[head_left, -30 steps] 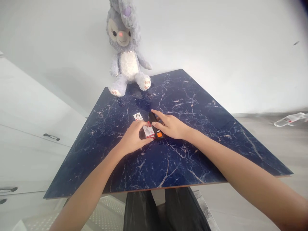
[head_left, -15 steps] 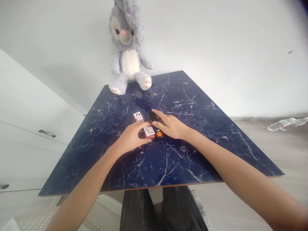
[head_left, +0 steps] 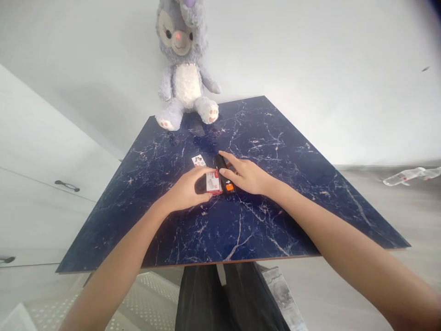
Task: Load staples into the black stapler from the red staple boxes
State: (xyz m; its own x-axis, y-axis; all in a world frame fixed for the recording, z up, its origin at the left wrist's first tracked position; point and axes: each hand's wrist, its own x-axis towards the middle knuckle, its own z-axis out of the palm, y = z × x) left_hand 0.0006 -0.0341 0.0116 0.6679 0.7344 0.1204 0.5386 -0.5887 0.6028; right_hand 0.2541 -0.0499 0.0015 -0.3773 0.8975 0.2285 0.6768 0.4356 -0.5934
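My left hand (head_left: 188,188) curves its thumb and fingers around the ends of a small red and white box (head_left: 213,182). Right against the box lies a long black object with an orange patch, apparently a stapler (head_left: 225,177). My right hand (head_left: 246,174) holds this from the right, its thumb on the top and its forefinger reaching to the far end. Just beyond my left fingers is a white printed card or pack (head_left: 197,160) with a dark picture and some red; its near part is hidden by the hand.
A dark blue marbled table (head_left: 241,230) carries everything. A grey plush toy (head_left: 186,82) sits at its far edge against the wall. White drawers (head_left: 41,211) stand on the left. Clear plastic packaging (head_left: 409,175) lies on the floor at right.
The view has tilted slightly downward. My left fingers have shifted a little on the red and white box, showing more of its top. My right hand keeps its hold on the stapler.
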